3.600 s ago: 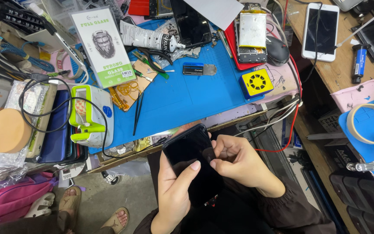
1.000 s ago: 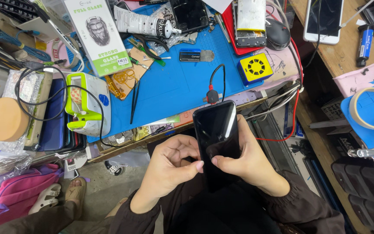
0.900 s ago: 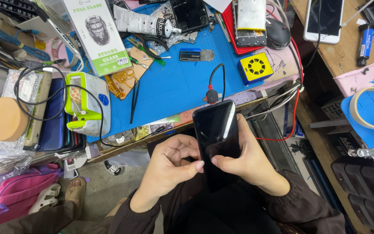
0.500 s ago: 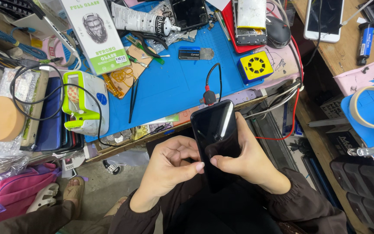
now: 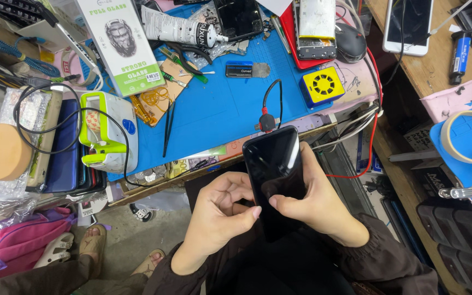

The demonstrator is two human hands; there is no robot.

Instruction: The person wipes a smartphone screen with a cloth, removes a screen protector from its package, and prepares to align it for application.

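I hold a black smartphone (image 5: 273, 164) just below the front edge of the workbench, its dark screen facing up. My right hand (image 5: 323, 205) cradles it from the right, with the thumb lying on the lower part of the screen. The curled fingers of my left hand (image 5: 219, 216) touch the phone's left edge. A black cable with a red-collared plug (image 5: 267, 121) is in the phone's top end and loops back over the blue work mat (image 5: 219, 104).
The mat carries black tweezers (image 5: 167, 128), a yellow square device (image 5: 322, 87), a green-and-white device (image 5: 107, 131), a white box (image 5: 120, 43), a tube and an opened phone (image 5: 314, 27). A white phone (image 5: 405, 24) and tape roll (image 5: 468, 136) lie right. Another person's sandalled feet (image 5: 91, 246) are lower left.
Since the earliest frame the phone has come up to the bench edge and the cable is now plugged into its top. Over the last second my hands have barely moved.
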